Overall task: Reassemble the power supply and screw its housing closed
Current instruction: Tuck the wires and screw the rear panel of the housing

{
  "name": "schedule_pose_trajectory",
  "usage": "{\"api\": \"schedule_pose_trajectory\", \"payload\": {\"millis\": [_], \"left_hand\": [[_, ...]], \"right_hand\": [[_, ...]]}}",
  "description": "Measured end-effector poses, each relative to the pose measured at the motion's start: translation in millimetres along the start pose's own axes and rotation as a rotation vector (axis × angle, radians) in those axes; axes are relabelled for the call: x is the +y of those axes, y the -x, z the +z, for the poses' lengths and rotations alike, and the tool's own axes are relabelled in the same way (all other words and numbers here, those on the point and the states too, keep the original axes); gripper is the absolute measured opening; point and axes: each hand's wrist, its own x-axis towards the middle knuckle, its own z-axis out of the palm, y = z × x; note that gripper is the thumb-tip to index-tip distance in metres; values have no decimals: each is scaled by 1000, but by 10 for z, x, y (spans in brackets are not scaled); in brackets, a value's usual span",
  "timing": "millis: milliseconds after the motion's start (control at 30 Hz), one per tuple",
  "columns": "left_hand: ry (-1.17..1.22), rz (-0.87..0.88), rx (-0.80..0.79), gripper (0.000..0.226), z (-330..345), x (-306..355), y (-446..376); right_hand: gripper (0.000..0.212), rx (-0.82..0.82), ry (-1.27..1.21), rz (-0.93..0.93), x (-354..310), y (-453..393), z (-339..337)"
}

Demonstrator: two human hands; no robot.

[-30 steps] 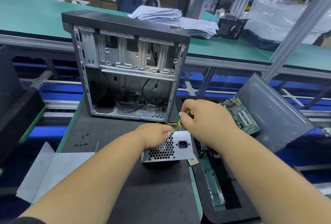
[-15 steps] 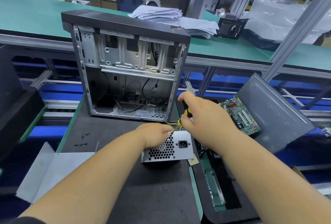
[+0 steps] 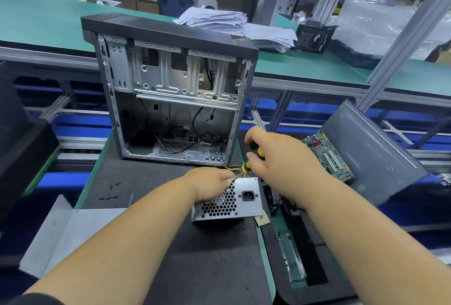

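Gripping a screwdriver (image 3: pixel 246 167), the right hand (image 3: pixel 280 165) works atop the power supply (image 3: pixel 241 198); left hand (image 3: pixel 211 184) clasps it on the dark mat (image 3: pixel 146 177) before an open computer case (image 3: pixel 170 90) holding loose cables.

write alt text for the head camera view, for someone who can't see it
A right hand drives a yellow-and-black screwdriver into the top edge of a silver power supply, steadied by the left hand, before an open computer case.

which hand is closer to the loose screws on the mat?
Left. The left hand rests on the power supply, with the loose screws further to its left on the mat. The right hand, holding the screwdriver, is beyond the supply's far side.
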Motion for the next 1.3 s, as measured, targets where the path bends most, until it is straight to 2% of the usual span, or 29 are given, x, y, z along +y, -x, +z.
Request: {"api": "schedule_pose_trajectory", "payload": {"millis": [133, 267, 333, 400, 533, 633, 733, 800, 1067, 1300], "left_hand": [[0, 17, -4, 33, -13, 9, 0], [8, 7, -3, 33, -19, 10, 7], [-11, 5, 1, 31, -17, 12, 3], [-16, 7, 4, 28, -14, 9, 1], [7, 7, -4, 33, -10, -4, -6], [1, 18, -3, 34, -17, -7, -13], [5, 15, -5, 33, -24, -6, -15], [2, 11, -1, 32, -22, -6, -12], [-23, -3, -13, 30, -27, 6, -21], [-19, -29, -21, 32, -24, -20, -55]], "right_hand": [[33, 23, 213, 59, -15, -3, 51], [13, -7, -48, 45, -34, -17, 42], [15, -3, -82, 1, -46, -24, 22], [19, 40, 28, -5, -40, -30, 40], [38, 77, 273, 137, -6, -68, 101], [40, 50, 209, 142, -25, -87, 110], [19, 4, -13, 94, -31, -69, 80], [13, -42, -97, 61, -23, -73, 35], [20, 16, 28, 28, 0, -143, 59], [25, 67, 47, 83, 5, -190, 148]]}}
